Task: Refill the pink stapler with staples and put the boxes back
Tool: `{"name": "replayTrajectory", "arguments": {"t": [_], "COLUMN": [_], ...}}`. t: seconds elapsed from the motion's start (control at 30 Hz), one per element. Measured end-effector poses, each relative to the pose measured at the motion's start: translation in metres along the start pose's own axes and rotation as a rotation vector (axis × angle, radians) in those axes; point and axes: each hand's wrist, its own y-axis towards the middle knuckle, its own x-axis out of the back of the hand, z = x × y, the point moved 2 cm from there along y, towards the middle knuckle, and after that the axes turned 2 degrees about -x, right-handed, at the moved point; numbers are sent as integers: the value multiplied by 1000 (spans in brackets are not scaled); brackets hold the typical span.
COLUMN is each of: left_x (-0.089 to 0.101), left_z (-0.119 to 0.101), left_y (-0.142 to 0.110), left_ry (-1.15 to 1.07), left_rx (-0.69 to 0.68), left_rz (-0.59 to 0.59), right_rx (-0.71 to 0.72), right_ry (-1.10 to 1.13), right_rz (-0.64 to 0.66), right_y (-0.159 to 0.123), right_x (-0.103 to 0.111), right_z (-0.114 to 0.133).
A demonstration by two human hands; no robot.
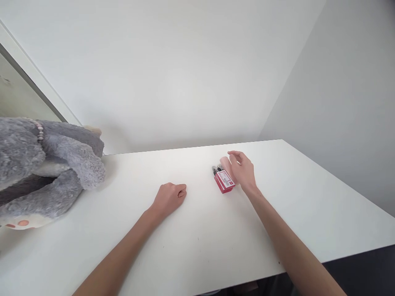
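My left hand (170, 197) rests on the white table (197, 234), curled into a loose fist with nothing showing in it. Farther right, my right hand (243, 169) hovers at a pink rolled or tube-like item (227, 167); its fingers are bent but apart, and I see nothing gripped in them. Whether it touches the pink item I cannot tell. Against that item lies a small red-and-white box or pack (225, 181) with a printed label. Two dark-and-grey tips (215, 169) of slim objects stick out behind the pack; their kind is unclear.
A large grey plush toy (70, 160) with a bead string lies along the table's left side. White walls (185, 82) rise behind and to the right. The table's front edge runs below my right forearm, with a dark area beneath it.
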Motion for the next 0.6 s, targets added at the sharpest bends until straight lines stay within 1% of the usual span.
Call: {"name": "replayTrajectory", "arguments": {"t": [0.1, 0.2, 0.3, 0.4, 0.43, 0.5, 0.6], "left_x": [-2, -1, 5, 10, 10, 8, 5], "left_z": [0, -4, -15, -25, -27, -28, -29], "left_y": [0, -1, -2, -4, -4, -5, -5], "left_ry": [17, 16, -63, -179, -204, -224, -204], "left_rx": [-13, -23, -56, -157, -169, -167, -142], "left_rz": [-3, -26, -108, -192, -200, -179, -142], "right_rx": [-157, -226, -227, -192, -184, -166, -90], "right_ry": [115, 270, 410, 461, 474, 473, 395], "right_rz": [126, 257, 390, 506, 537, 592, 667], "right_y": [3, -1, -11, -26, -31, -40, -47], "right_x": [-5, -15, -30, -46, -51, -58, -64], "right_z": [-11, -15, -10, -3, -1, 2, 1]}}
